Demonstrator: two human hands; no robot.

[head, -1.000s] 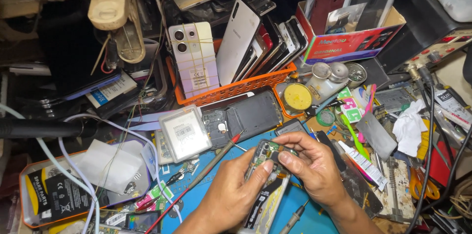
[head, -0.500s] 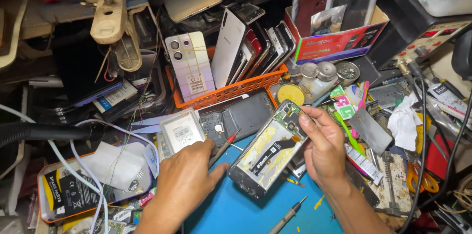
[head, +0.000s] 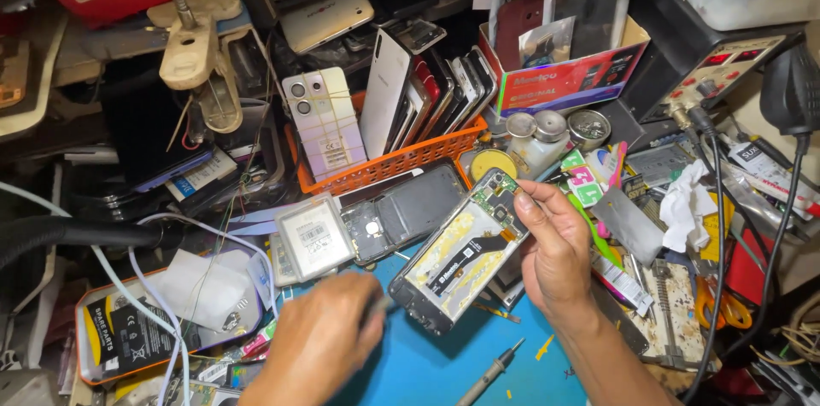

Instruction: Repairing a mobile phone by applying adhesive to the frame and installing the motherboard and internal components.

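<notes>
— What have I got in the right hand [head: 555, 257]?

— An opened smartphone with its back cover off, grey frame and green circuit board showing [head: 465, 257]. My fingers [head: 534, 201] pinch its upper corner by the board, holding it tilted above the blue worktop [head: 427, 368].

— And the left hand [head: 320, 342]?

— Low by the phone's bottom end, fingers curled; whether they grip anything, I cannot tell, as that part is blurred.

— Which way does it lie?

— Long axis runs diagonally, board end up-right toward the orange plastic basket of phones [head: 393, 158], bottom end down-left.

— Handling advice?

— I'd judge: hold the frame edges, keep off the board and ribbon.
</notes>
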